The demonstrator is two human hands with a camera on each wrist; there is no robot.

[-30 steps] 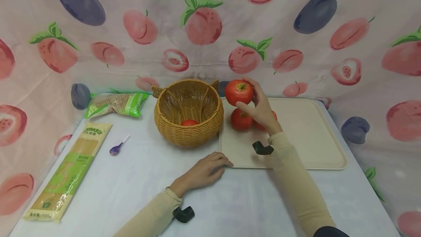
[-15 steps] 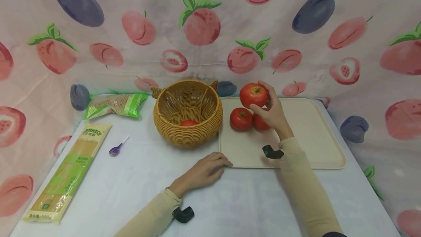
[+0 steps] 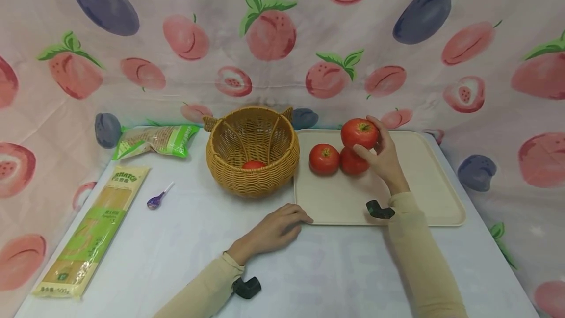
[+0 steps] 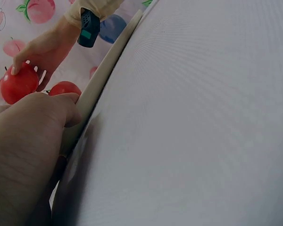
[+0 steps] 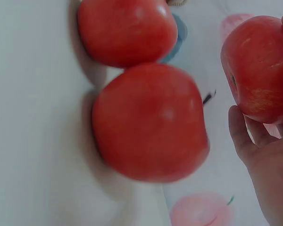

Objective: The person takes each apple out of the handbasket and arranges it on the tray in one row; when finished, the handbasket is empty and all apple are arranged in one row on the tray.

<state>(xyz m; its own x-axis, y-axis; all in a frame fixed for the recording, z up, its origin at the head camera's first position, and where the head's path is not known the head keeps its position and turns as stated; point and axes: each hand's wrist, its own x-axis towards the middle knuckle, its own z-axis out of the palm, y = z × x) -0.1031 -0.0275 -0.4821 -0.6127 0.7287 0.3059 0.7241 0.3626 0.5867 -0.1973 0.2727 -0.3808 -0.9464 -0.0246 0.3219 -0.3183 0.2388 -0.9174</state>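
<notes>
Red apple [image 3: 359,133] is hanging between pinching fingers of the right hand [image 3: 383,157], head view, fruit-printed backdrop [image 3: 275,82] spreading behind them. Left-wrist view: loosely bent fingers of the left hand [image 4: 28,146] are resting at the cream tray [image 4: 102,70], white tablecloth [image 4: 188,117] beside them. Right-wrist view: two apples [image 5: 151,125] are lying near the pinching fingers.

1 head view forward and down, 2 wrist views (the right nearest), apples [image 5: 151,122] in all 3.
</notes>
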